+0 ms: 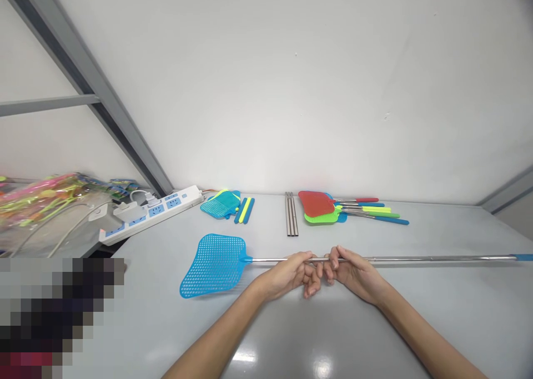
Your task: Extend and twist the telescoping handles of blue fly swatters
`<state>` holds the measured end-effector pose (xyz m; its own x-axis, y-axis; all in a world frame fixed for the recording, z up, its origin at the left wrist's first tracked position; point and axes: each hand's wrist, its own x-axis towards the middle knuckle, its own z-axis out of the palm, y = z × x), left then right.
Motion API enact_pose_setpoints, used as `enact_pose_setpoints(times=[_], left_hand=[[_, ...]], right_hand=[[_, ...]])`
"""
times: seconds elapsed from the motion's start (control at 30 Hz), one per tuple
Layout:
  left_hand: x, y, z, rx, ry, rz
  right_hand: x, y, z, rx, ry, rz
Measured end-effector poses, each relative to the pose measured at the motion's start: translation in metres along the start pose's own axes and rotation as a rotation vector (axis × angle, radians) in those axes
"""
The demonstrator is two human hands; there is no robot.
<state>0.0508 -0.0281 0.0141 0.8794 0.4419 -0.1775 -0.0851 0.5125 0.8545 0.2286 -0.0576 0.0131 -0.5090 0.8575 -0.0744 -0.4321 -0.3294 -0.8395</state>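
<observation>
A blue fly swatter with a perforated head lies crosswise before me, head to the left. Its long metal telescopic rod is drawn out to the right and ends in a blue grip at the picture's edge. Around the middle of the rod, my left hand pinches it between thumb and fingers. Close beside it, my right hand also pinches the rod, its fingertips nearly meeting those of the left. The lower fingers of both hands are loosely curled under the rod.
Against the wall lie assembled swatters with red, green and blue heads, metal rods, coloured handle sleeves and loose swatter heads. A power strip with plugs stands at left, beside plastic-wrapped goods. A pixelated area covers the lower left.
</observation>
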Motion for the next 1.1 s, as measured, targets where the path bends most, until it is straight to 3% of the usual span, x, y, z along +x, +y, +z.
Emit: enact_pose_setpoints(times=[0.47,1.1], left_hand=[[0.001,-0.002,0.002,-0.035,0.019,0.043],[0.005,-0.006,-0.010,0.038,0.173,0.111]], right_hand=[[0.001,0.002,0.001,0.007,-0.010,0.006],[0.012,0.009,-0.001,0.034,0.040,0.006]])
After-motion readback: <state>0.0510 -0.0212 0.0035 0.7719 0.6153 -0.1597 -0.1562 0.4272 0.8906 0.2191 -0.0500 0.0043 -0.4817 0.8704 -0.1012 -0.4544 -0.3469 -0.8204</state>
